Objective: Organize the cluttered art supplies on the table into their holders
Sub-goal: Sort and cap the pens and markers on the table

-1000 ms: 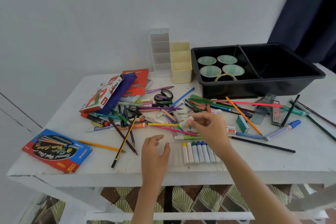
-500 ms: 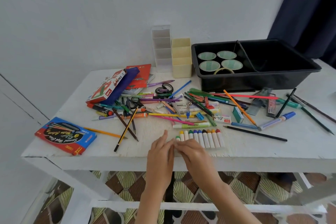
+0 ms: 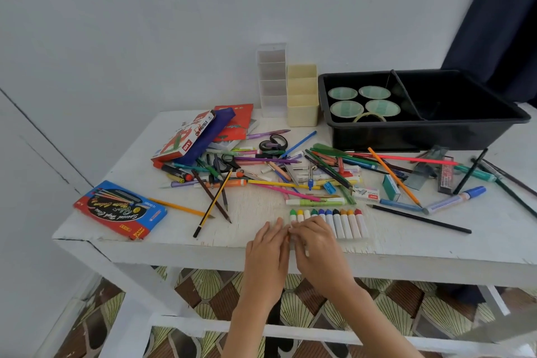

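Note:
A row of white paint tubes (image 3: 345,224) with coloured caps lies side by side near the front edge of the white table (image 3: 436,244). My right hand (image 3: 316,244) covers the left end of the row, its curled fingertips pinching the bottom of the leftmost tube. My left hand (image 3: 267,247) lies just left of it with straight fingers on the tabletop, fingertips meeting the right hand's. Behind them spreads a pile of pencils, pens and markers (image 3: 290,171). A white compartment holder (image 3: 272,81) and a yellow one (image 3: 302,96) stand at the back.
A black bin (image 3: 421,134) at the back right holds tape rolls (image 3: 363,100). An oil pastels box (image 3: 186,136) and a blue-red pencil box (image 3: 120,209) lie on the left. Scissors (image 3: 273,144), a blue-capped marker (image 3: 456,199) and a black pencil (image 3: 421,219) lie loose.
My right hand carried a white tube from the pile down to the row's left end. Both hands came together at the front edge, and the row now shows more tubes.

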Demonstrator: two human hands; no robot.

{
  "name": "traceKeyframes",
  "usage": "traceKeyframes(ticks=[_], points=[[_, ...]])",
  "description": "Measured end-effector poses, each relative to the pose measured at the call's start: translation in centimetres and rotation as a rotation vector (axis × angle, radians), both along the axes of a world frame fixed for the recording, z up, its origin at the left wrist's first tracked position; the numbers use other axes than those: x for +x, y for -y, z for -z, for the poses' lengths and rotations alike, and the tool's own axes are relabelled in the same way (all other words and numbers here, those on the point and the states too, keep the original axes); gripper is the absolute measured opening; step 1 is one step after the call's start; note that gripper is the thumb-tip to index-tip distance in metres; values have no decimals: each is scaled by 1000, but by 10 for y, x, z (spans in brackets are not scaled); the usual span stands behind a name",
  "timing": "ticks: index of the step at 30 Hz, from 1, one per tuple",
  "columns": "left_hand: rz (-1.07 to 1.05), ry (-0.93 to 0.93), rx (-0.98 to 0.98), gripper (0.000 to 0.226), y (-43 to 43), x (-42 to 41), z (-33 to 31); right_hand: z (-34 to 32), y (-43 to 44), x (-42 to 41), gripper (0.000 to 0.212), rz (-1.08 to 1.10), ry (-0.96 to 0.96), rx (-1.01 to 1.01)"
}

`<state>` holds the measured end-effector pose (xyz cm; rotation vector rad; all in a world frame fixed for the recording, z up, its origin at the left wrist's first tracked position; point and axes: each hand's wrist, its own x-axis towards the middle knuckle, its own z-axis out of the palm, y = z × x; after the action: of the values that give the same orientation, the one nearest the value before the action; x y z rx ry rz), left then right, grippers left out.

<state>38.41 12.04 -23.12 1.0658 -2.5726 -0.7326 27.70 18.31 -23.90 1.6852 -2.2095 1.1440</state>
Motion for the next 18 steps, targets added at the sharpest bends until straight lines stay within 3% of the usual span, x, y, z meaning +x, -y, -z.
traceKeyframes(ticks=[3, 8, 10, 15, 18], points=[[1, -10, -3, 41, 1, 0, 0, -6, 10, -4, 32, 78, -47, 12], [10, -17, 0, 42, 0, -1, -2, 6, 12, -5, 66, 157, -232, 318], [12, -14, -21, 50, 1, -1, -2, 11, 9, -4, 66, 158, -244, 344], [12, -25, 24, 41, 1, 0, -3, 7, 7, -4, 65, 154, -244, 398], [31, -95, 42, 57, 1, 2, -5, 6, 9, -5, 66, 146, -220, 369]])
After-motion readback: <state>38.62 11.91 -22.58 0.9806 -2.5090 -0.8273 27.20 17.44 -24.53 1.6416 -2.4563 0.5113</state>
